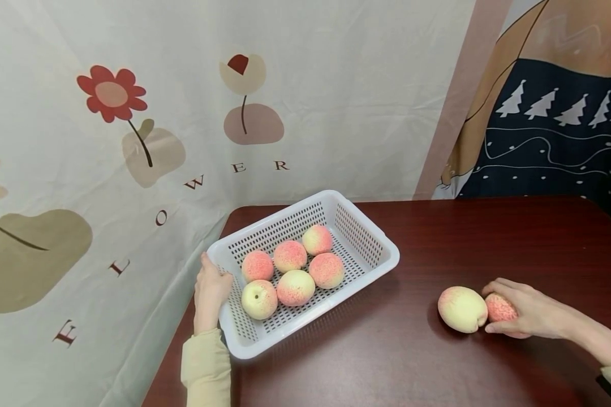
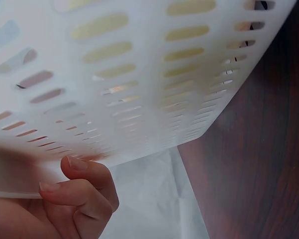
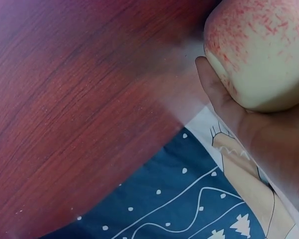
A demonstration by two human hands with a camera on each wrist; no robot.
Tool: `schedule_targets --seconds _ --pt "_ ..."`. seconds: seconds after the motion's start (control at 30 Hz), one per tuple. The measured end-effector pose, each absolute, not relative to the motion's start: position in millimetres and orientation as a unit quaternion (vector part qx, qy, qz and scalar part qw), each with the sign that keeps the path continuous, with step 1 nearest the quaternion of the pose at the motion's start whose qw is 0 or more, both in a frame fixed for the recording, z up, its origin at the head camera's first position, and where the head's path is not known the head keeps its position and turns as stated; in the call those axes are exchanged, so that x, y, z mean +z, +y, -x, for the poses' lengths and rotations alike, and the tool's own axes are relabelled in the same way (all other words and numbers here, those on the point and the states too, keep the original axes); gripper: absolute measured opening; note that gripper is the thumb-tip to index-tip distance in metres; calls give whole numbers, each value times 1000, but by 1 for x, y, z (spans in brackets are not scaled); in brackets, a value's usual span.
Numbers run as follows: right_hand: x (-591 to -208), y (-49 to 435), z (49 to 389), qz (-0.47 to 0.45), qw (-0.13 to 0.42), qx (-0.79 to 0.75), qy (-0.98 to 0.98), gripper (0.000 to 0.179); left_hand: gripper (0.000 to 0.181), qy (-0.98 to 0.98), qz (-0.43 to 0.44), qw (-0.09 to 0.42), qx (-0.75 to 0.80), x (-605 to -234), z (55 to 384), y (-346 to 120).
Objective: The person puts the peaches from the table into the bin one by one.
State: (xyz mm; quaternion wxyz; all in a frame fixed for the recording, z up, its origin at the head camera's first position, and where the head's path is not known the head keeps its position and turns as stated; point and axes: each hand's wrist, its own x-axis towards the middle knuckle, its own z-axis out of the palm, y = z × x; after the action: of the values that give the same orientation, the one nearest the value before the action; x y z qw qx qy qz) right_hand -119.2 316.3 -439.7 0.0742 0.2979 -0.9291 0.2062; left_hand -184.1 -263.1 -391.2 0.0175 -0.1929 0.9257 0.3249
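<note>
My left hand (image 1: pixel 212 289) grips the left end of a white perforated plastic basket (image 1: pixel 331 195). In the left wrist view, curled fingers (image 2: pixel 84 191) lie at the basket's rim, below its slotted wall (image 2: pixel 149 74). Several pink and yellow peaches, one a yellowish peach (image 1: pixel 259 299) at the near left, lie inside on the basket's floor. Over on the right, my right hand (image 1: pixel 534 311) holds a pink peach (image 1: pixel 502 308) between thumb and fingers, low at the table. Right beside it sits a larger pale yellow peach (image 1: pixel 462 309). The right wrist view shows a peach (image 3: pixel 263 55) against the hand.
The dark red wooden table (image 1: pixel 387 362) runs under everything. A pale cloth (image 1: pixel 346 102) with printed flowers and letters hangs behind and to the left. At the back right it carries a dark print (image 1: pixel 550 135) with white trees.
</note>
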Motion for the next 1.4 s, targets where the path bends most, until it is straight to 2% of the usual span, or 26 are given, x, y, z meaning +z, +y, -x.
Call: schedule_targets --seconds 0.13,0.4,0.6,0.9,1.27,1.4 --pt "-442 316 121 -312 96 200 -924 46 84 925 194 14 328 -392 184 -263" --pt "-435 316 122 -288 88 176 -937 49 84 924 190 12 330 -392 184 -263" --pt "-420 315 130 -269 90 146 -948 47 83 925 191 10 330 -392 183 -264" --pt "-386 305 154 -280 136 108 -944 48 83 925 190 4 328 -392 183 -263" --pt "-340 259 193 -325 157 117 -925 44 82 925 190 -1 330 -393 184 -263" --pt "-328 230 204 -336 146 131 -921 43 82 923 193 1 333 -392 184 -263"
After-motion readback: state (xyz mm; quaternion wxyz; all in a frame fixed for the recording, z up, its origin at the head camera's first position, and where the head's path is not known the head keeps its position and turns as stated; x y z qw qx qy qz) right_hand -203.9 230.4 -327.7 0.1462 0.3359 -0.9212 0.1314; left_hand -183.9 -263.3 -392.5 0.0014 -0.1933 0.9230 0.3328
